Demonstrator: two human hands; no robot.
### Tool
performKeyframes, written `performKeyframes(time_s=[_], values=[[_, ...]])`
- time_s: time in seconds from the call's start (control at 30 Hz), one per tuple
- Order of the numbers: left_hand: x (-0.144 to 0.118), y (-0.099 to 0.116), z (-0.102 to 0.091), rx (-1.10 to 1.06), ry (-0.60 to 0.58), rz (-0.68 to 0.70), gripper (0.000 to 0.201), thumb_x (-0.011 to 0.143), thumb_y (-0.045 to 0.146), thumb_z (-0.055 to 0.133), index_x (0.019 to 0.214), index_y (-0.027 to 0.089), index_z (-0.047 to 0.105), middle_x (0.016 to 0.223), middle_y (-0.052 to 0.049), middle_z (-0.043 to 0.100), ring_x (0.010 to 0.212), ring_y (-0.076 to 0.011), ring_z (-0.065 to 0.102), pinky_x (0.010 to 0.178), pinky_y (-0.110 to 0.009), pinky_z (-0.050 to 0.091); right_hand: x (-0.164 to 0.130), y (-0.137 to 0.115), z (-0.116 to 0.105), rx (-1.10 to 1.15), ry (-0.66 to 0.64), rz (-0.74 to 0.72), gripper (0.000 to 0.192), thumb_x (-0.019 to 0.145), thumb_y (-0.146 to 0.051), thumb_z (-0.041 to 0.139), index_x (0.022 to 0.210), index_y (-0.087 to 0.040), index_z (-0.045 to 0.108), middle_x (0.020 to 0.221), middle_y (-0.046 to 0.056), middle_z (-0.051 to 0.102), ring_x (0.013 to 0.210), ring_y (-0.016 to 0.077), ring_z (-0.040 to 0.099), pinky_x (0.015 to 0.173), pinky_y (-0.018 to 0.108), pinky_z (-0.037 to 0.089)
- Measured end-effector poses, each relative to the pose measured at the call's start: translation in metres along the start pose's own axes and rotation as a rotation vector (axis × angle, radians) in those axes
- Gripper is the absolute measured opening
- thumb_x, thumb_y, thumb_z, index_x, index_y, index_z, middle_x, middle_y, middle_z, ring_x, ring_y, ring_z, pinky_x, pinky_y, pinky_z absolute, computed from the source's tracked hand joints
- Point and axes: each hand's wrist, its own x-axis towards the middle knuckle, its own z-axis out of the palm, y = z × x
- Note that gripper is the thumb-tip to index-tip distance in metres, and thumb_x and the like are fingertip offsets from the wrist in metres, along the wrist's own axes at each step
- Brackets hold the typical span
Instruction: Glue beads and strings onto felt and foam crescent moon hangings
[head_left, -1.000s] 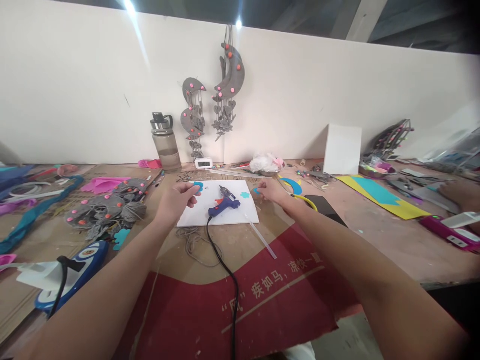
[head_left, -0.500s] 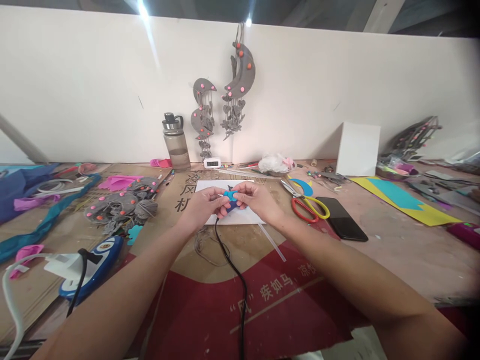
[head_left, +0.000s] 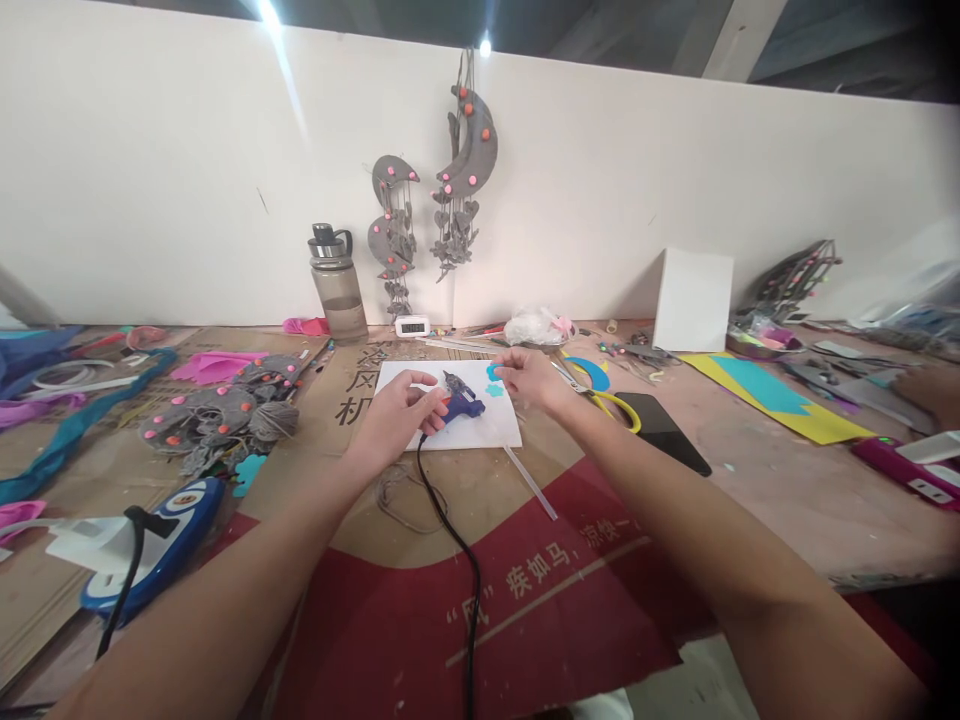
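Lower centre of frame: a red and tan printed cardboard sheet (head_left: pixel 360 640) is covering the near part of the worktop (head_left: pixel 787 510); a black cord (head_left: pixel 473 590) is running up across it. Lower left: a blue power strip (head_left: pixel 196 505) is carrying a white plug (head_left: pixel 90 542). A clear stick (head_left: pixel 534 485) is slanting down from the lower right corner of a white board (head_left: pixel 480 435).

Frame centre: a blue glue gun (head_left: pixel 466 402) is lying on the board, nozzle pointing upper left, cord joining its handle. Left hand (head_left: pixel 401 415) is hovering at the gun's left side; grip standing part open, thumb and fingers apart, seemingly holding nothing. Contact with the gun: cannot tell. Right hand (head_left: pixel 531 380) is working over the board's upper right; grip closed in a pinch on a blue flower cutout (head_left: pixel 493 371). The cutout is showing just above a lighter blue flower (head_left: pixel 495 391); touching or apart, cannot tell.

Right of centre: yellow-handled scissors (head_left: pixel 628 410) are lying partly hidden by the right forearm, a black phone (head_left: pixel 667 432) just beside.

Further back: a bottle (head_left: pixel 341 295) is standing near the wall (head_left: pixel 187 180), a small white clock (head_left: pixel 412 327) to its right. Upper centre: grey crescent hangings (head_left: pixel 480 150) are dangling against the wall.
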Motion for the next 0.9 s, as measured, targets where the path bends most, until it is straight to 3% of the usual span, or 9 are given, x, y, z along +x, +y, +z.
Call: performKeyframes(time_s=[0.17,0.3,0.4,0.5,0.6,0.73,0.9], values=[[0.012,-0.011,-0.02,0.283,0.161,0.002,0.03,0.079,0.043,0.06,0.095,0.018,0.058,0.083,-0.007,0.071,0.073,-0.02,0.067,0.064,-0.031,0.05,0.025,0.021,-0.013,-0.232,-0.112,0.029,0.028,0.077,-0.008,0.064,0.105,-0.011,0.067,0.07,-0.001,0.063,0.054,0.0064,0.05,0.055,0.019,0.038],[0.028,-0.035,-0.049,0.837,0.325,0.003,0.029,0.081,0.039,0.056,0.099,0.017,0.063,0.115,-0.012,0.067,0.111,-0.0274,0.059,0.096,-0.038,0.043,0.036,0.026,-0.007,-0.372,-0.225,0.02,0.024,0.074,-0.008,0.071,0.097,-0.014,0.071,0.074,0.0,0.065,0.058,0.0067,0.053,0.055,0.017,0.038],[0.036,-0.048,-0.065,1.097,0.288,-0.196,0.042,0.075,0.044,0.062,0.106,0.015,0.063,0.118,-0.018,0.064,0.126,-0.0364,0.048,0.104,-0.045,0.034,0.043,0.028,-0.004,-0.429,-0.295,0.048,0.02,0.078,-0.012,0.069,0.098,-0.013,0.069,0.076,0.001,0.067,0.054,0.0068,0.054,0.051,0.017,0.039],[0.038,-0.054,-0.07,1.092,0.215,-0.297,0.05,0.075,0.047,0.062,0.113,0.014,0.06,0.121,-0.018,0.064,0.121,-0.0356,0.053,0.1,-0.043,0.038,0.048,0.03,-0.004,-0.451,-0.344,0.076,0.021,0.08,-0.012,0.067,0.101,-0.012,0.066,0.078,0.002,0.069,0.053,0.0068,0.055,0.049,0.016,0.042],[0.038,-0.056,-0.07,1.006,0.192,-0.266,0.05,0.079,0.042,0.06,0.119,0.013,0.057,0.123,-0.015,0.063,0.113,-0.0291,0.059,0.091,-0.035,0.044,0.049,0.031,-0.003,-0.459,-0.36,0.081,0.022,0.08,-0.012,0.067,0.102,-0.014,0.065,0.084,0.003,0.07,0.055,0.0066,0.057,0.049,0.015,0.044],[0.038,-0.058,-0.068,1.003,0.185,-0.219,0.045,0.08,0.039,0.058,0.117,0.012,0.06,0.119,-0.015,0.065,0.107,-0.0272,0.062,0.087,-0.034,0.047,0.05,0.028,-0.005,-0.469,-0.379,0.091,0.022,0.079,-0.013,0.069,0.101,-0.014,0.065,0.092,0.005,0.07,0.058,0.0067,0.057,0.049,0.015,0.046],[0.04,-0.061,-0.067,1.05,0.171,-0.197,0.041,0.082,0.038,0.056,0.113,0.013,0.063,0.116,-0.015,0.067,0.104,-0.0274,0.063,0.088,-0.034,0.047,0.053,0.024,-0.008,-0.5,-0.421,0.113,0.012,0.076,-0.015,0.072,0.087,-0.011,0.07,0.078,0.003,0.069,0.054,0.0067,0.054,0.048,0.016,0.044]])
